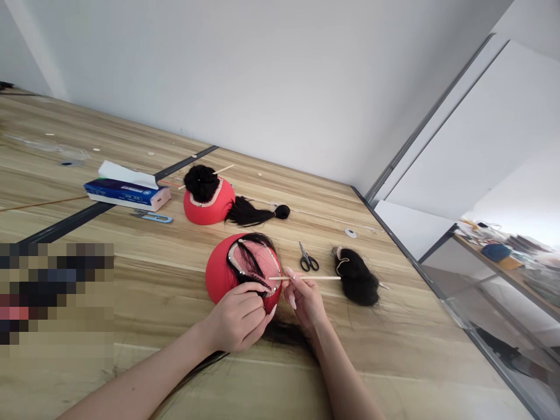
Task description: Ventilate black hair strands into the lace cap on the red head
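A red dome [217, 274] stands on the table, with a pale net patch [251, 256] edged by a light band and pins on top. Dark hair strands lie over the net and trail below the dome. My left hand [242, 312] is closed at the dome's near edge, fingertips pinching dark hair at the band. My right hand [304, 297] holds a thin wooden stick [324, 277] between thumb and fingers, its left end over the net's right edge. The stick's right end is near a black hair bundle [359, 280].
Behind stands a second red dome [207, 207] with bunched black hair [201, 182], beside a tied hair bundle [251, 213]. Black scissors [308, 261] lie right of the near dome. A tissue pack [126, 192] and blue snips [153, 216] lie left. A shelf [507, 265] is at right.
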